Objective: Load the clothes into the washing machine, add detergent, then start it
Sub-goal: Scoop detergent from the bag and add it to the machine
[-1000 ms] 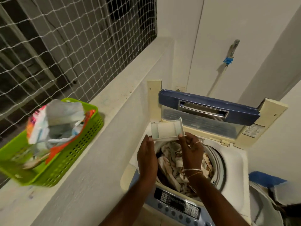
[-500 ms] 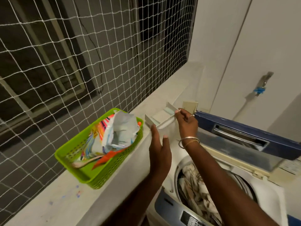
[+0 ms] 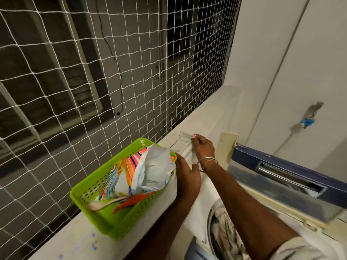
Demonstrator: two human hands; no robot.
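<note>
The top-loading washing machine (image 3: 202,231) stands at lower right with its blue lid (image 3: 281,171) raised and patterned clothes (image 3: 225,233) in the drum. A small white detergent tray (image 3: 183,140) lies on the ledge, and my right hand (image 3: 203,148) pinches its near end. My left hand (image 3: 187,175) is beside the green basket (image 3: 97,186), its fingers at the tray's lower edge. In the basket lies a crumpled colourful detergent packet (image 3: 142,171).
The pale concrete ledge (image 3: 78,239) runs diagonally under a white safety net (image 3: 93,72). A tap with a blue fitting (image 3: 308,120) sticks out of the right wall. A spoon-like scoop (image 3: 107,203) lies in the basket.
Both hands lifted the white tray from over the drum up and left onto the ledge beside the basket. The view swung left toward the net.
</note>
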